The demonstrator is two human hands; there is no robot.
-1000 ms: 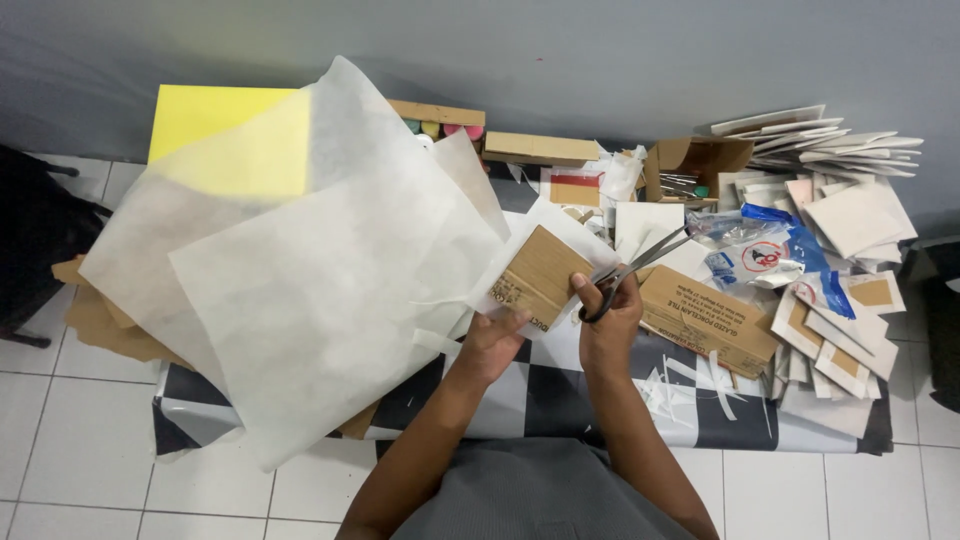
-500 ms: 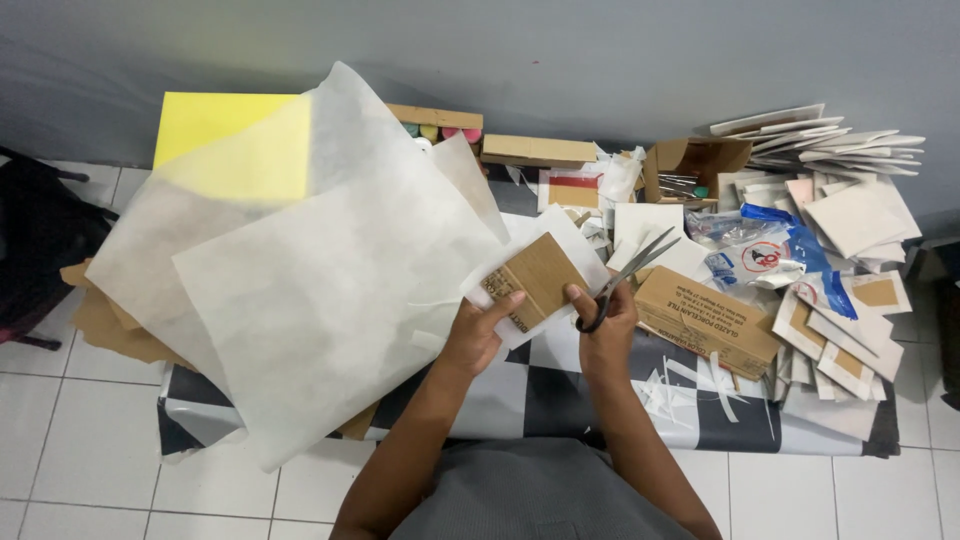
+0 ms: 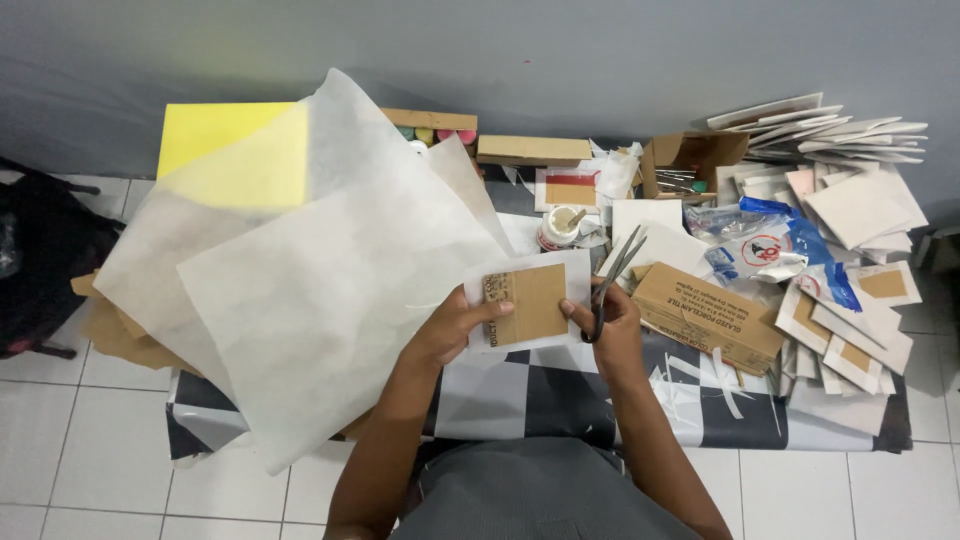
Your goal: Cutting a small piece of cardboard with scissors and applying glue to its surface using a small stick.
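Cardboard piece: a flat brown square (image 3: 530, 304) with dark print along its left edge, lying on a slightly larger white sheet (image 3: 573, 272) that shows as a border at the top, right and bottom; both are held up over the checkered table cover (image 3: 520, 385), in front of the person.
Left hand: the left hand (image 3: 452, 328) pinches the left edge of the cardboard piece and white sheet, thumb on top.
Right hand: the right hand (image 3: 612, 322) is closed around the handles of the scissors (image 3: 612, 275), its thumb touching the right edge of the cardboard piece; the blades point up and away, slightly parted.
Left of the hands: big sheets of thin white paper (image 3: 300, 260), partly over a yellow board (image 3: 205, 135).
Right of the hands: a long brown box (image 3: 705, 315) and a heap of pale tiles (image 3: 850, 200).
Behind the cardboard piece: a small open pot (image 3: 560, 226).
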